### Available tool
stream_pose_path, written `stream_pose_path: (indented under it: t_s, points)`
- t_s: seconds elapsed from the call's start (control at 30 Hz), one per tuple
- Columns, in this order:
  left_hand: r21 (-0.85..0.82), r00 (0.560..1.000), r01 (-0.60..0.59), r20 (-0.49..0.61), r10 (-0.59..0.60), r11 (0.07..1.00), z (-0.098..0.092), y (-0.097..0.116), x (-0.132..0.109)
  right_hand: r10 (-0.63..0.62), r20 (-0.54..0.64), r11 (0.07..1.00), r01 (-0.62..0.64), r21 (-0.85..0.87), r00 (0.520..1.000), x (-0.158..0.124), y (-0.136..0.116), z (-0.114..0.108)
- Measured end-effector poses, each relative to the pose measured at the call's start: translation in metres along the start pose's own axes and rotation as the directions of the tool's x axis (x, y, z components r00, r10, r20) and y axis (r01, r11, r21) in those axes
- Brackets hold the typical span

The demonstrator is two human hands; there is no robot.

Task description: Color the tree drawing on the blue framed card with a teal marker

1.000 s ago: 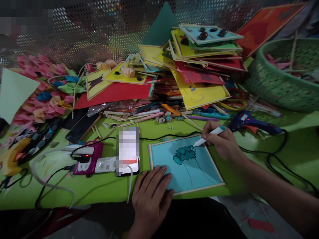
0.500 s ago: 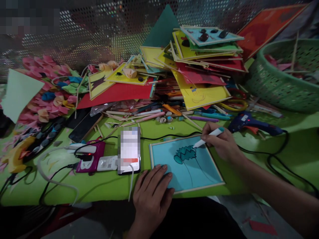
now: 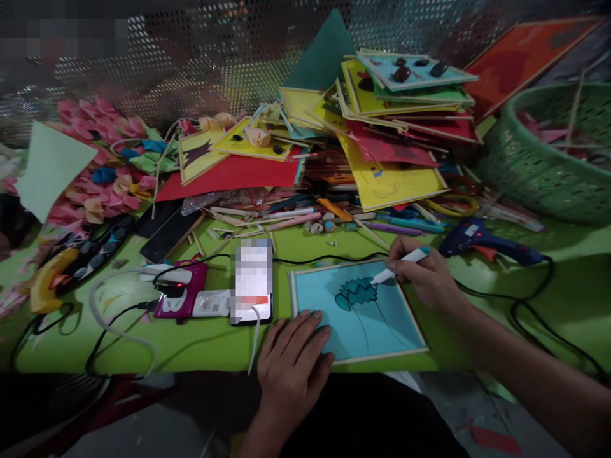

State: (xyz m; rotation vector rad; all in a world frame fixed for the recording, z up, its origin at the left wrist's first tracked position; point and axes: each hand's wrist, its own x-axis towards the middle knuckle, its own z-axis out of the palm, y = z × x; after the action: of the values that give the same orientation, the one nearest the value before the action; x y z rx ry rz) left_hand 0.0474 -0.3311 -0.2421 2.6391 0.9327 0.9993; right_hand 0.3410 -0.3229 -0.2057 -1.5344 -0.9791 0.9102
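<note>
A blue sheet of paper edged with thin wooden strips lies flat near the table's front edge. On it is a teal drawing with dark zigzag outlines and two long thin lines running down. My right hand grips a white marker with a teal end, its tip at the drawing's upper right. Spread over the sheet's lower left corner, my left hand rests with its fingers stretched out and holds nothing.
Left of the sheet lie a lit phone and a purple power strip with cables. A blue glue gun lies to the right, before a green basket. Framed cards, pens and paper pile up behind.
The camera view has shifted slightly, so the scene sits a little further right. Both hands stay in nearly the same place on the sheet, with the marker still at the drawing.
</note>
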Motion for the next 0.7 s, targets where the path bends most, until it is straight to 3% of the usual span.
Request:
stream_pose_path:
  t_s: [0.53, 0.7]
  points:
    - [-0.018, 1.000, 0.026, -0.003, -0.026, 1.000, 0.0004, 0.0029, -0.0006, 0.007, 0.016, 1.000, -0.007, -0.025, 1.000, -0.0019, 0.0019, -0.0018]
    - [-0.011, 1.000, 0.025, -0.008, -0.025, 1.000, -0.0013, 0.0037, 0.0023, -0.002, -0.026, 0.999, 0.001, -0.045, 1.000, -0.0021, 0.0046, -0.0041]
